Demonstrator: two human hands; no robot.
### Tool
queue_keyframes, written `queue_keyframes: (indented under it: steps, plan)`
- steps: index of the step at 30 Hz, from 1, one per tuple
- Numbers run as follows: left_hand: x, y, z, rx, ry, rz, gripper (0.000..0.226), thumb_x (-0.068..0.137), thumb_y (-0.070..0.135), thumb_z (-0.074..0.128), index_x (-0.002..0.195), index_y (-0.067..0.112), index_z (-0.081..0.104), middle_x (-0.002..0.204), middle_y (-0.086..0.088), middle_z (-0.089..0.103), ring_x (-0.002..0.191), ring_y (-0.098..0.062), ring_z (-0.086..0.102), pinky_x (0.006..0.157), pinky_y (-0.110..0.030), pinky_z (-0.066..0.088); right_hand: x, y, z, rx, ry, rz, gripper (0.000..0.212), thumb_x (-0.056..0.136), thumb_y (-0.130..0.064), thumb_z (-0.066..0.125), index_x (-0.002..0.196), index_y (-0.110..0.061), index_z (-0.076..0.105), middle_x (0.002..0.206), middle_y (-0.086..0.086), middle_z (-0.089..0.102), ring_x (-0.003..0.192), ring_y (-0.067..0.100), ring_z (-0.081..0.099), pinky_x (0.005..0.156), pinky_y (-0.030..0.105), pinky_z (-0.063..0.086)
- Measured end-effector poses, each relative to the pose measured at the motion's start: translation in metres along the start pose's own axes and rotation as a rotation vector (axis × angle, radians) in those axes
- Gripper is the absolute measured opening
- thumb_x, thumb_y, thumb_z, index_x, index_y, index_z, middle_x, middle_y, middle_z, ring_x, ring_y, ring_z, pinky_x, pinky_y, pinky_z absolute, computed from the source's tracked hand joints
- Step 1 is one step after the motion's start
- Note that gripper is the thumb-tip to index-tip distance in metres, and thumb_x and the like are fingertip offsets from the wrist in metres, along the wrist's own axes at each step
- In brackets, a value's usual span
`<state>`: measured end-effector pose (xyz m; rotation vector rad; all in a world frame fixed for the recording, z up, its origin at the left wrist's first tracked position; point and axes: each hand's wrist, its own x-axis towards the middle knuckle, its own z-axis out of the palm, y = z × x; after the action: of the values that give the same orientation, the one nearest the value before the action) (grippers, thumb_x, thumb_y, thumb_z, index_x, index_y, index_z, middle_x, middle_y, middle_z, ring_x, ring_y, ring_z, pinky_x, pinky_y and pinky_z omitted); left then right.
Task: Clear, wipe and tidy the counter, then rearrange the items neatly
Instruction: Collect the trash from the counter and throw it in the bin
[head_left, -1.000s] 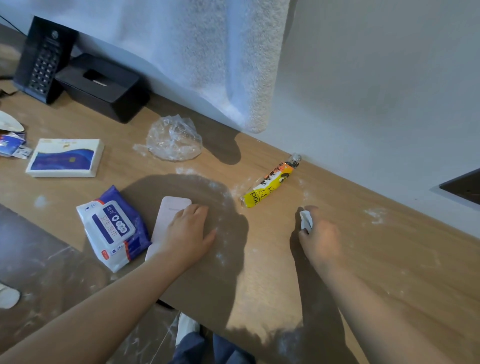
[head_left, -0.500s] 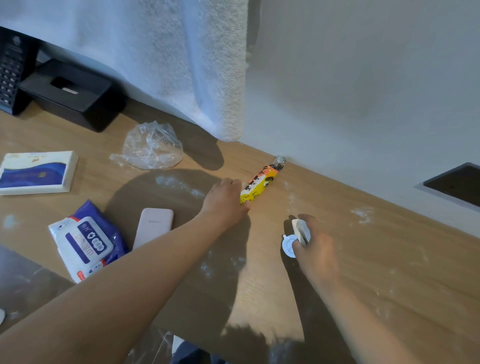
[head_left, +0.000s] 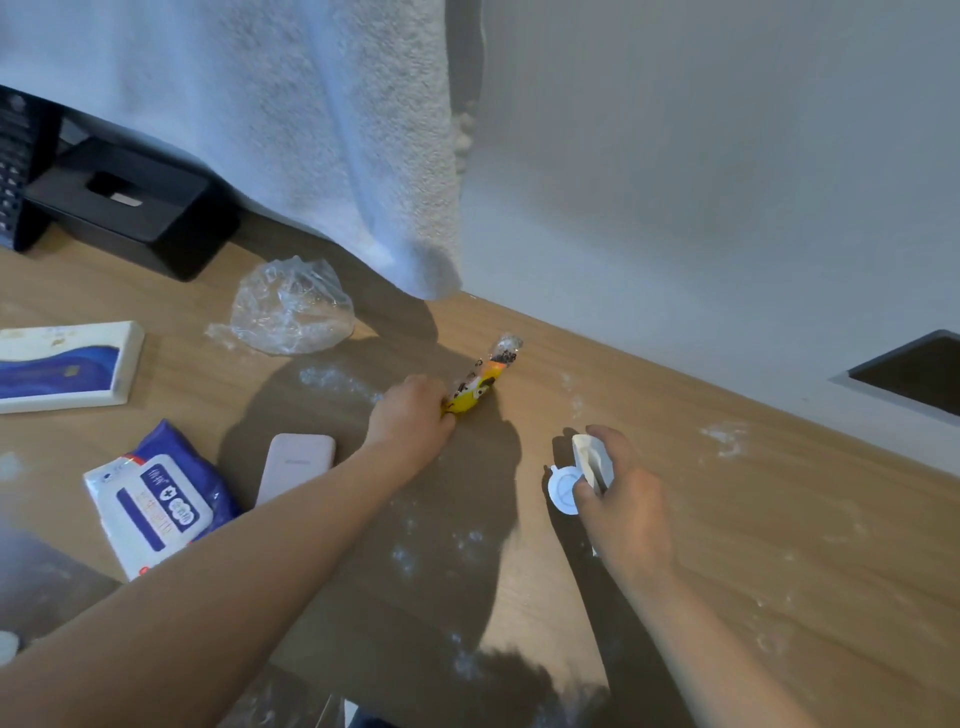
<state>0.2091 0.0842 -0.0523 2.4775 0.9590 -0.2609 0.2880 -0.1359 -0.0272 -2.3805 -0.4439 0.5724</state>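
On the wooden counter (head_left: 727, 519) my left hand (head_left: 413, 415) grips the near end of a yellow and orange snack packet (head_left: 480, 382), whose far end points toward the wall. My right hand (head_left: 621, 491) holds a small white object (head_left: 589, 460) just above the counter. A round white tab (head_left: 562, 488) hangs beside its fingers. White powder smears dot the wood around both hands.
A pale pink power bank (head_left: 296, 465) and a blue wet-wipes pack (head_left: 156, 499) lie left of my left arm. Further left is a blue and white box (head_left: 62, 364). A crumpled clear plastic bag (head_left: 291, 306), a black tissue box (head_left: 130, 202) and a hanging white towel (head_left: 311, 130) stand behind.
My left hand left the power bank, reached right and took hold of the snack packet's near end. My right hand lifted the white object slightly, so its round tab shows.
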Motion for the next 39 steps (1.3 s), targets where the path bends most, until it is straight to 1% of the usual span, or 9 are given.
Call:
queue_keyframes:
  steps: [6,11,15,17,19,22,27,33,39]
  plan:
    - [-0.016,-0.067,-0.048,0.101,0.136,0.003,0.012,0.091,0.022,0.058,0.096,0.016,0.066,0.102,-0.005,0.05,0.098,-0.026,0.051,0.078,-0.036,0.044,-0.002,-0.035,0.02,0.023,-0.046,-0.056,0.053,0.08,-0.003,0.055,0.124,-0.032,0.054,0.079,-0.011,0.057,0.066,0.008,0.054,0.051,0.015,0.036]
    - [-0.015,-0.114,-0.079,0.153,0.25,-0.041,0.02,0.09,0.026,0.064,0.107,0.019,0.073,0.141,-0.008,0.041,0.131,-0.031,0.032,0.102,-0.048,0.037,-0.011,-0.067,0.043,0.022,-0.083,-0.089,0.053,0.081,-0.002,0.054,0.126,-0.031,0.054,0.079,-0.017,0.055,0.068,0.003,0.055,0.052,0.01,0.036]
    - [-0.001,-0.132,-0.084,0.138,0.159,-0.013,0.019,0.091,0.026,0.062,0.105,0.02,0.073,0.153,-0.005,0.033,0.142,-0.028,0.021,0.111,-0.048,0.03,-0.025,-0.087,0.062,-0.013,-0.075,-0.075,0.053,0.081,0.0,0.052,0.125,-0.029,0.054,0.067,-0.018,0.05,0.056,0.001,0.048,0.049,0.01,0.037]
    - [0.009,-0.137,-0.085,0.146,0.121,-0.01,0.018,0.091,0.021,0.06,0.104,0.02,0.072,0.146,-0.005,0.043,0.138,-0.028,0.031,0.107,-0.045,0.036,-0.033,-0.095,0.071,-0.014,-0.065,-0.067,0.054,0.08,0.0,0.053,0.125,-0.03,0.054,0.068,-0.019,0.051,0.055,0.0,0.049,0.049,0.009,0.037]
    - [0.014,-0.139,-0.084,0.188,0.123,-0.02,0.017,0.089,0.015,0.057,0.101,0.017,0.069,0.116,-0.006,0.061,0.113,-0.027,0.054,0.087,-0.037,0.047,-0.039,-0.098,0.079,-0.013,-0.049,-0.051,0.055,0.08,-0.002,0.053,0.126,-0.032,0.053,0.075,-0.016,0.056,0.058,0.0,0.049,0.049,0.01,0.035]
    - [0.012,-0.145,-0.085,0.196,0.139,-0.018,0.015,0.092,0.016,0.054,0.1,0.016,0.066,0.089,-0.004,0.061,0.081,-0.022,0.056,0.066,-0.03,0.043,-0.047,-0.099,0.087,-0.019,-0.02,-0.027,0.055,0.081,-0.004,0.054,0.129,-0.031,0.051,0.082,-0.009,0.057,0.061,0.003,0.049,0.051,0.013,0.033]
    - [-0.013,-0.152,-0.107,0.074,0.179,0.049,0.014,0.097,0.022,0.053,0.108,0.017,0.06,0.09,0.0,0.055,0.079,-0.017,0.05,0.066,-0.027,0.037,-0.065,-0.105,0.092,-0.029,0.006,-0.001,0.056,0.082,-0.004,0.054,0.131,-0.031,0.049,0.101,-0.003,0.063,0.078,0.017,0.058,0.058,0.021,0.041]
    - [-0.081,-0.156,-0.143,-0.206,0.288,0.099,0.007,0.095,0.023,0.059,0.101,0.025,0.058,0.084,0.009,0.053,0.073,-0.008,0.05,0.059,-0.024,0.039,-0.102,-0.131,0.097,0.024,0.043,-0.041,0.051,0.083,0.0,0.053,0.124,-0.032,0.053,0.087,-0.013,0.058,0.066,0.002,0.059,0.046,0.012,0.041]
    - [-0.17,-0.168,-0.152,-0.352,0.414,0.003,0.011,0.091,0.022,0.063,0.091,0.031,0.057,0.081,0.015,0.055,0.075,-0.006,0.053,0.06,-0.022,0.041,-0.141,-0.152,0.104,0.022,-0.015,-0.158,0.052,0.084,-0.005,0.057,0.129,-0.031,0.051,0.104,-0.011,0.055,0.085,0.012,0.053,0.069,0.025,0.042]
